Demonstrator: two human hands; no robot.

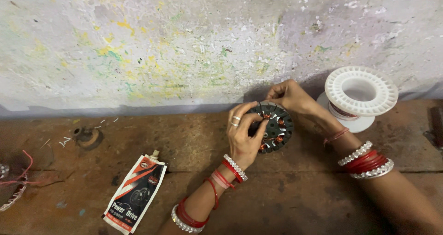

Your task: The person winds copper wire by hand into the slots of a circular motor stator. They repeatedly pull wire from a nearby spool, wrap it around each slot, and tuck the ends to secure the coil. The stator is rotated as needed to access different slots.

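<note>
A round dark slotted core (278, 130) with copper wire wound in some slots is held on edge above the brown bench (194, 142). My left hand (243, 134) grips its near left side, thumb and fingers closed on the rim, rings on two fingers. My right hand (290, 96) pinches the top far edge of the core, fingers closed around thin wire there. Both wrists carry red and white bangles. Part of the core is hidden behind my left hand.
A white plastic spool (360, 93) with a little reddish wire stands at the right by the wall. A squeezed tube pouch (136, 192) lies at lower left. A small round metal part (86, 136) and wire scraps lie at the left. A paint-spattered wall (175, 46) rises behind.
</note>
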